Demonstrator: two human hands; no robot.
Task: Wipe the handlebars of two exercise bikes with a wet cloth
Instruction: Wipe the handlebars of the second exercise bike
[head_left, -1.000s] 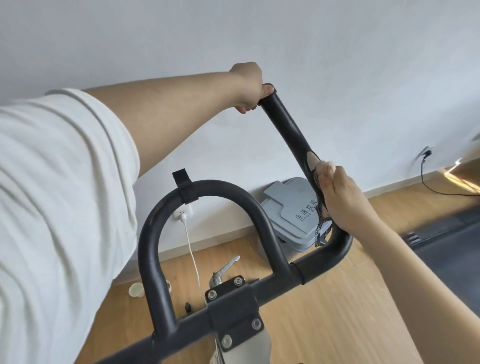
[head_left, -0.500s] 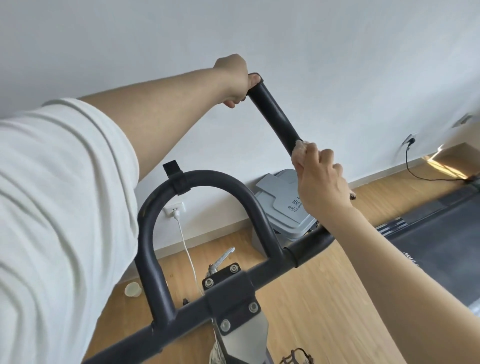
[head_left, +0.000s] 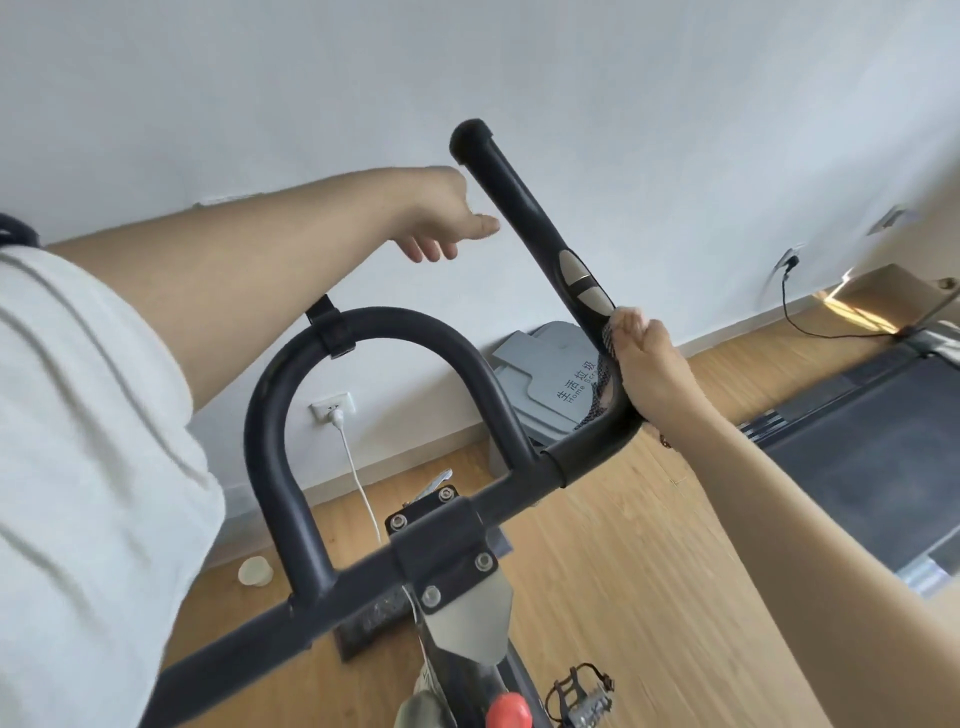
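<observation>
Handlebar before white wall, wood floor, right hand gripping cloth

The only writing to be read stands on the sloped lid of the grey bin against the wall: four dark Chinese characters, 生活垃圾 (household waste), run along the lid. Under them sits a smaller line in Latin letters that begins "Home" and then slips behind the black handlebar and the cloth, so the rest cannot be made out. No other lettering can be read.
</observation>
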